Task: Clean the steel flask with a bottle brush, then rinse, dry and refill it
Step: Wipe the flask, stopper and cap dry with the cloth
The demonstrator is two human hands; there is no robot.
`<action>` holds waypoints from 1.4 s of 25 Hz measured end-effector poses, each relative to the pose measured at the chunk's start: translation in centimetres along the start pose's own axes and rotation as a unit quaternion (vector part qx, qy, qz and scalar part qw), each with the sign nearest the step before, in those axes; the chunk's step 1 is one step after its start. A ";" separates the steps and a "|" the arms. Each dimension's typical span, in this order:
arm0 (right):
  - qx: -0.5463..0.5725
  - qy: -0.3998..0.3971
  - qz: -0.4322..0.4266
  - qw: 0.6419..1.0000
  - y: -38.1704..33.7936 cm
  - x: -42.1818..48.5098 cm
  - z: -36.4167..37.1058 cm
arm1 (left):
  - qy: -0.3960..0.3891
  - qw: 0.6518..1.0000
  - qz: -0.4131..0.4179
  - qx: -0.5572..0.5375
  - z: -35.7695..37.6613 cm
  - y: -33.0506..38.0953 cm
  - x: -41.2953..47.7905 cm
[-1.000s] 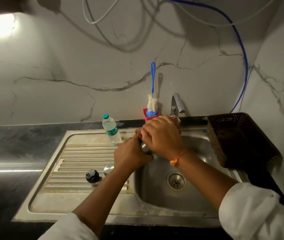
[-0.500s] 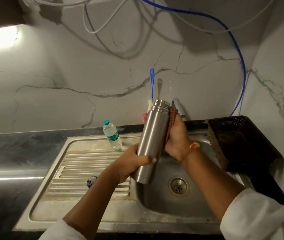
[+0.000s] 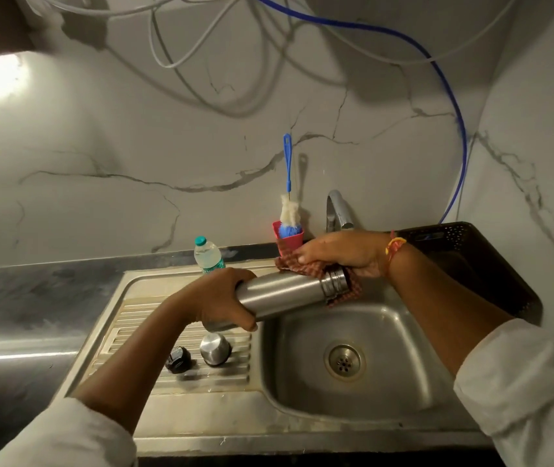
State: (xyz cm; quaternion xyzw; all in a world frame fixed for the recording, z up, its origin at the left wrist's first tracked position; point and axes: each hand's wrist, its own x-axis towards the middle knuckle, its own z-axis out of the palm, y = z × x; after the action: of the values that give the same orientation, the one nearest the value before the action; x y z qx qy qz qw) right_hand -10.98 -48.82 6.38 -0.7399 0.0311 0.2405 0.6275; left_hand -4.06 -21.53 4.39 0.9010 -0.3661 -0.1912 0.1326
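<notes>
The steel flask (image 3: pixel 285 293) lies nearly level above the sink basin (image 3: pixel 302 382), its open threaded neck pointing right. My left hand (image 3: pixel 225 298) grips its base end. My right hand (image 3: pixel 339 252) holds a reddish checked cloth (image 3: pixel 343 294) wrapped round the neck end of the flask. The bottle brush (image 3: pixel 288 203), blue handle and white-and-blue bristles, stands in a red cup (image 3: pixel 289 242) by the wall. The steel cup lid (image 3: pixel 214 348) and the black stopper (image 3: pixel 177 358) sit on the draining board.
A small water bottle (image 3: pixel 207 255) with a teal cap stands at the back of the draining board (image 3: pixel 140 318). The tap (image 3: pixel 338 210) rises behind my right hand. A dark perforated basket (image 3: pixel 491 264) sits right of the sink. Cables and a blue hose hang on the marble wall.
The flask went from covered by both hands, to upright, to lying nearly level with its neck to the right. My right hand with the cloth moved along it to the neck end.
</notes>
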 end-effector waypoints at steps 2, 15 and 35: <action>-0.216 0.020 -0.004 0.976 0.1 0.0 0.6 | 0.074 0.991 -0.010 0.107 0.3 0.0 -0.1; 0.415 0.411 -0.093 0.806 1.6 3.7 4.1 | 0.392 0.886 -0.049 0.243 5.3 3.5 0.1; -0.305 0.300 -0.072 0.901 0.6 3.0 1.1 | 0.198 0.963 -0.088 0.163 4.0 4.2 -1.5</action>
State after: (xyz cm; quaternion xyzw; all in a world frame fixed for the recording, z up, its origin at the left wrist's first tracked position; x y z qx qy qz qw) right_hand -8.88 -47.13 4.57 -0.9326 0.0898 -0.0411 0.3472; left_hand -9.36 -23.73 2.83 0.9588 -0.2783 0.0427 0.0365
